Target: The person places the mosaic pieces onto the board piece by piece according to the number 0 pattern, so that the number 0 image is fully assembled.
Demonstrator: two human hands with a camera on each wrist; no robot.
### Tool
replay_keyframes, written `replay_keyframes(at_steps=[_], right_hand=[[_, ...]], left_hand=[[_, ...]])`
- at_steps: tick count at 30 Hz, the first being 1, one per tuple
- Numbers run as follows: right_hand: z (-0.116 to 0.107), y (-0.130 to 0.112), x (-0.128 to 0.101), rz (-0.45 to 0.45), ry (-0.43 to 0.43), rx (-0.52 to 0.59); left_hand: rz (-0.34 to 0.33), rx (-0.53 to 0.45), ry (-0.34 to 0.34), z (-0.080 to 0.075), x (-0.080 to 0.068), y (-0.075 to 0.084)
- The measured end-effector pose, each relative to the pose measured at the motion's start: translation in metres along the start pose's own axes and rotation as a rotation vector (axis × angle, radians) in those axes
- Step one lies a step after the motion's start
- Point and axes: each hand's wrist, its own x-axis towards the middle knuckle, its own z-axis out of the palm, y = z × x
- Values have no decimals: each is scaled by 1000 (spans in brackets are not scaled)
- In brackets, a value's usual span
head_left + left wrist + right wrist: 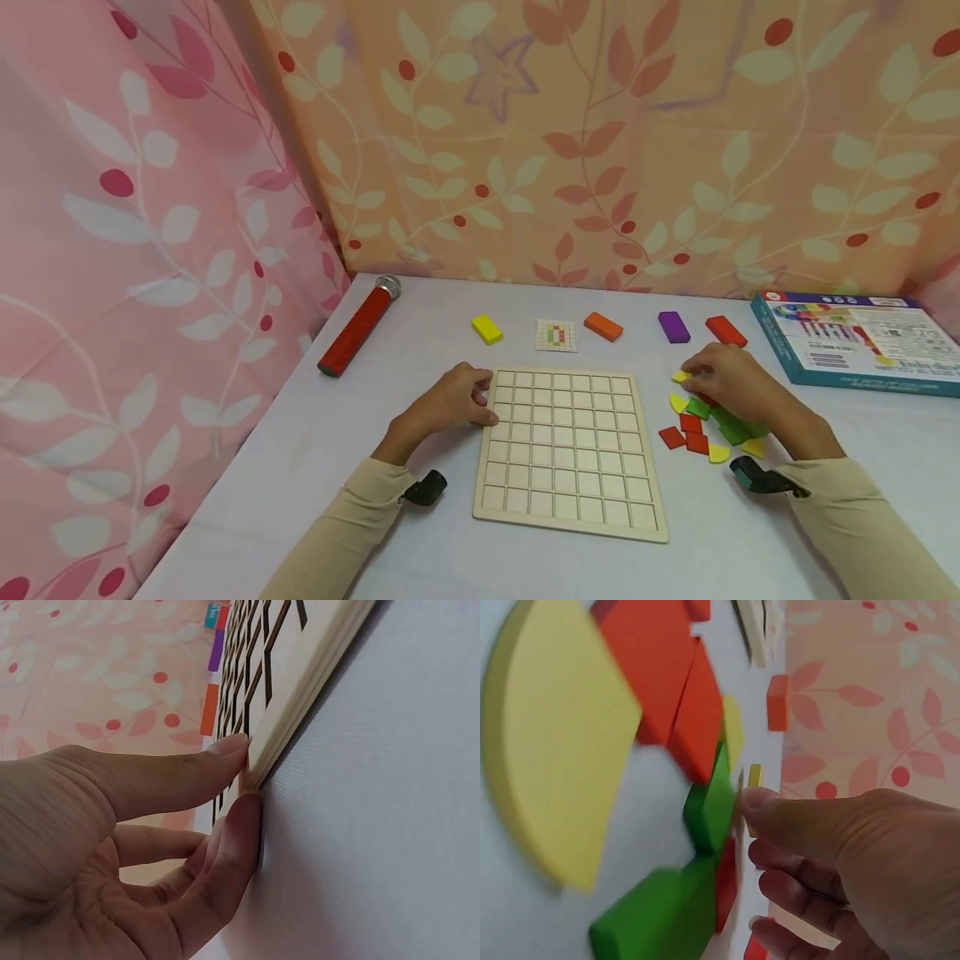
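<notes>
A wooden grid board [570, 450] lies flat on the white table [337, 467]. My left hand [480, 402] is at its upper left edge. In the left wrist view the thumb and forefinger [244, 776] pinch the rim of the board [300, 675]. My right hand [690, 379] sits over a small pile of flat pieces to the right of the board: red [690, 433], green [731, 429] and yellow [718, 454]. Its fingertips pinch a yellow piece [681, 377] at the pile's far side. The right wrist view shows the thumb [757, 802] beside a green piece [712, 802], with the fingers curled.
Along the back stand a yellow block [487, 329], a pattern card [557, 335], an orange block [603, 327], a purple block [673, 327] and a red block [725, 331]. A red cylinder [356, 329] lies at the left, a game box [855, 342] at the right. Curtains enclose the table.
</notes>
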Motion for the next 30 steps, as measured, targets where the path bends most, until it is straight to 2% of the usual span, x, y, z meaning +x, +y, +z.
replay_keyframes(at_steps=[6,10,16,22,25,30], right_hand=[[6,-35,3,-59,22,28],[15,-68,12,-144,9,65],[33,-109,34,-326,-40,113],[51,-132,55,-509,-53,53],[57,-140,60,-538,-59,50],[63,-148,63,-506,-95,66]], left_hand=[[-2,-13,4,0,0,0],[5,-12,11,0,1,0],[34,-26,12,1,1,0],[34,-43,10,3,1,-1],[26,-47,5,3,1,-1],[13,-47,0,3,1,0]])
